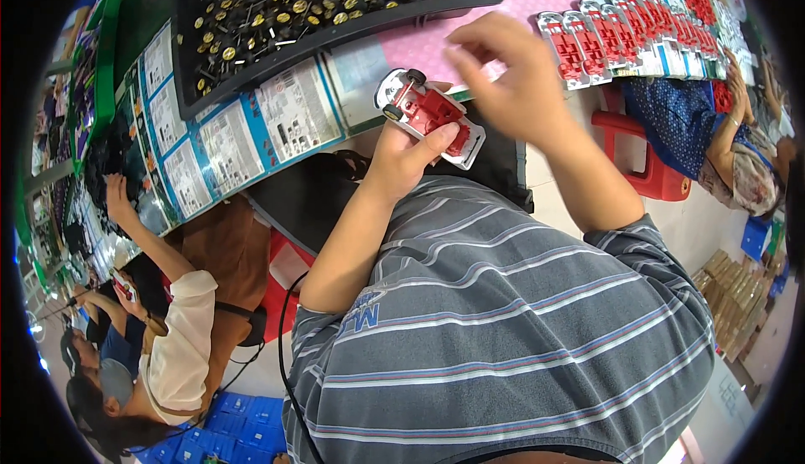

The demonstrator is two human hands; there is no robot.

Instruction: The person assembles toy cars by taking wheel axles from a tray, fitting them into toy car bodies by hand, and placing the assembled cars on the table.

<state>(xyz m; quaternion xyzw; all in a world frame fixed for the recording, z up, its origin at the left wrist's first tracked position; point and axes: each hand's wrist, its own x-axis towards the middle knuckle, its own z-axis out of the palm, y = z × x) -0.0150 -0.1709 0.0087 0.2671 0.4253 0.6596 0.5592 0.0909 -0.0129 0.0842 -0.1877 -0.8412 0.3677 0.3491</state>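
Observation:
My left hand (399, 160) holds a toy car (432, 116) with its underside turned up. Its base is red inside a white and silver shell, and two black wheels sit at the far end. The thumb presses on the red base near the closer end. To the right, my right hand (524, 78) is raised, slightly blurred, above the table edge. Its fingers are bent and loosely apart, with nothing visible in them. A large black tray (335, 38) beyond my left hand holds many wheel-and-axle pieces with yellow hubs.
Rows of red and white car bodies (604, 36) lie at the far right on a pink mat (520, 11). Printed sheets (293, 103) cover the table's near edge. Co-workers sit left and right; a red stool (641, 158) stands at the right. A black cable hangs by my left side.

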